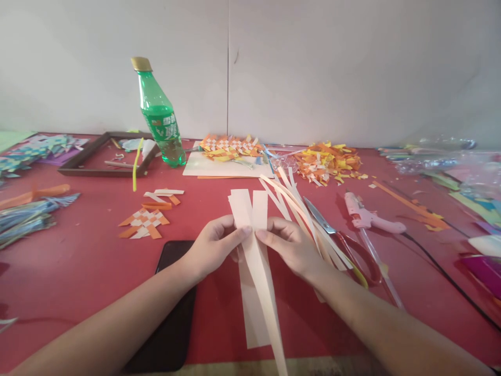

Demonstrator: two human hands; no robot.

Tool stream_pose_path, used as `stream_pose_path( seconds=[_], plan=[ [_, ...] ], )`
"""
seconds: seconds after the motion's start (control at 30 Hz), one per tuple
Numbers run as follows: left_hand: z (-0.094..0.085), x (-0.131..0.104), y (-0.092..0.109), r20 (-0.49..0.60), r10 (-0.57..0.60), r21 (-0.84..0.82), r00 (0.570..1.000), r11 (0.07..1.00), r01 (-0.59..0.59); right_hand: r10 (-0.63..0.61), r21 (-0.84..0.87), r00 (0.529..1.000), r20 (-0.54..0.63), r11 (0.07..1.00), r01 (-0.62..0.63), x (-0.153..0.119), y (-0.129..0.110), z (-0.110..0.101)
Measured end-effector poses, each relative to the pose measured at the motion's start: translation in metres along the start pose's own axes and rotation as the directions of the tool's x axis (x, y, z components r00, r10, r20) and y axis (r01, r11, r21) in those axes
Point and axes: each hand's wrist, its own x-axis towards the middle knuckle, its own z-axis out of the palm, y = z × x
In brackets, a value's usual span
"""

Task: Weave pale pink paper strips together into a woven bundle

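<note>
Long cream paper strips [254, 282] hang between my two hands near the front edge of the red table, their upper ends fanned apart. My left hand [219, 243] pinches them from the left, thumb on top. From the right, my right hand [289, 243] pinches the same strips, its thumb close to the other one. Behind and beside my right hand lies a bundle of narrow pale strips [301, 209]. Scissors [321, 216] with red and yellow handles rest against that bundle. A small orange and white woven piece [144, 223] lies left of my left hand.
A black phone [172, 313] lies under my left forearm. A green bottle [162, 125] stands behind, by a brown frame [82, 169]. Right are a pink glue gun [368, 214] with a cord and plastic packets [442, 162]. Orange and yellow woven pieces [329, 162] lie at the back.
</note>
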Motion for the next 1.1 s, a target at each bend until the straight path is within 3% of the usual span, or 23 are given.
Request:
stream_pose_path(
  seconds=[0.2, 0.47, 0.67, 1.1],
  plan=[
    [-0.003, 0.002, -0.002, -0.011, -0.023, -0.035, 1.000, 0.999, 0.023, -0.043, 0.092, 0.999, -0.030, 0.995, 0.045, 0.002, 0.006, 0.000],
    [0.000, -0.001, 0.002, 0.141, -0.087, 0.032, 0.986, 0.996, 0.084, 0.012, 0.135, 1.000, -0.024, 0.991, -0.009, 0.002, 0.007, -0.002],
    [-0.001, 0.002, 0.000, 0.062, -0.030, 0.021, 0.998, 0.999, 0.028, 0.028, 0.079, 0.998, 0.064, 0.996, -0.033, 0.000, 0.001, 0.000],
    [0.001, 0.002, -0.002, -0.006, -0.083, -0.085, 0.997, 0.993, 0.082, -0.025, -0.002, 1.000, 0.000, 1.000, 0.025, 0.000, 0.002, 0.001]
  ],
)
